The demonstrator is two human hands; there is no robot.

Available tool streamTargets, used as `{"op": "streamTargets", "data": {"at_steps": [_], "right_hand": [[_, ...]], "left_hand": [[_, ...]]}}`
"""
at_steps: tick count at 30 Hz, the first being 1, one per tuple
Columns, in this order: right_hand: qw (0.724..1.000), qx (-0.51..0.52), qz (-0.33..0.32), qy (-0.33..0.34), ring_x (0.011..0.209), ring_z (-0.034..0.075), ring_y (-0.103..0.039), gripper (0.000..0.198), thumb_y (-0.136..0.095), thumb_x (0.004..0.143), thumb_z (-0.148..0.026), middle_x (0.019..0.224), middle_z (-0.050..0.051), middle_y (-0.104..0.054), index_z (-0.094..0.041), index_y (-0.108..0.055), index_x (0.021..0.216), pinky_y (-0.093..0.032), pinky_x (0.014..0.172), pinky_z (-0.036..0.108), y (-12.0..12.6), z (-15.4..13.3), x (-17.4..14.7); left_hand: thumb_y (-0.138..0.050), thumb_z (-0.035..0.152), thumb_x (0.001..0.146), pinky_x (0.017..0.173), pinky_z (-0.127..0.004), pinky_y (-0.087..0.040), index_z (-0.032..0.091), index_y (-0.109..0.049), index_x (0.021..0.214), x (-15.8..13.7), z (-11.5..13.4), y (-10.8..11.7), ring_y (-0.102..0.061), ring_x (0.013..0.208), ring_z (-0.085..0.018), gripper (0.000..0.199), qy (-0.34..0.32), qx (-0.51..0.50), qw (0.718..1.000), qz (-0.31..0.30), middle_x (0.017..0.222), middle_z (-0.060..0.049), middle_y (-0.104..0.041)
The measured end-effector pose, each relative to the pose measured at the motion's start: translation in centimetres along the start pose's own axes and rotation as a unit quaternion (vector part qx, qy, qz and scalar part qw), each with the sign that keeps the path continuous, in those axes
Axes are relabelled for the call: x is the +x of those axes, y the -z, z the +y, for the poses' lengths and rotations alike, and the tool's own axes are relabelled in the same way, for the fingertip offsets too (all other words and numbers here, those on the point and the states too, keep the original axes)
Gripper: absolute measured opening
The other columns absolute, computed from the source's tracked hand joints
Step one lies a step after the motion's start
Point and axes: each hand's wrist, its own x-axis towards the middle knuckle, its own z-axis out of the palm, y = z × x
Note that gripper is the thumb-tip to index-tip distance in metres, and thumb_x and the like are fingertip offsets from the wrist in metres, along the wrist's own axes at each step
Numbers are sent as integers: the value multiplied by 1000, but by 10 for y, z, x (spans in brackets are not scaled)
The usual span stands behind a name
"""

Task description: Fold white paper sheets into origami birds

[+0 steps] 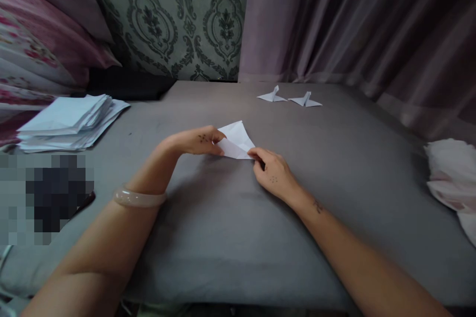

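Note:
A partly folded sheet of white paper [238, 137] is held just above the grey surface, near the middle of the view. My left hand [203, 141] pinches its left side, thumb and fingers closed on the edge. At the lower right corner, my right hand [269, 166] grips the paper between thumb and fingertips. One flap of the sheet stands up along the near edge. Beyond it sit two folded paper birds, one paper bird [273, 95] to the left and another paper bird [305, 100] beside it.
A stack of white paper [70, 121] lies at the left, with a folded black item [128, 84] behind it. White, crumpled, cloth-like material [451, 173] is at the right edge. A mauve curtain [282, 20] hangs along the back and right. The left foreground is partly pixelated.

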Motion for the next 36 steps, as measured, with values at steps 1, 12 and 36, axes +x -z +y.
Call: {"op": "streamTargets", "data": {"at_steps": [1, 12, 36], "right_hand": [[1000, -8, -2, 5, 91, 18, -63, 38, -43, 78, -2, 102, 6, -69, -21, -62, 106, -47, 85, 31, 0, 0, -1], [999, -27, -23, 19, 92, 19, -60, 46, -42, 75, -1, 99, 8, -66, -19, -62, 113, -47, 83, 32, 2, -1, -4], [993, 10, -64, 99, 111, 20, -55, 47, -41, 72, 4, 108, 6, -68, -20, -68, 102, -45, 98, 35, 7, 0, -6]], "left_hand": [[-58, 28, 79, 67, -24, -43, 13, -71, 91, 0, -1, 0, -58, 74, -15, 23, -1, -20, 1000, -9, 82, -3, -70], [-57, 26, 81, 69, -23, -43, 14, -69, 90, 8, -8, -10, -57, 76, -14, 19, -11, -56, 998, -14, 85, -2, -67], [-47, 16, 91, 80, -26, -47, 14, -64, 93, 17, 5, -65, -60, 86, -14, 17, -82, 92, 973, 192, 94, -7, -67]]}}
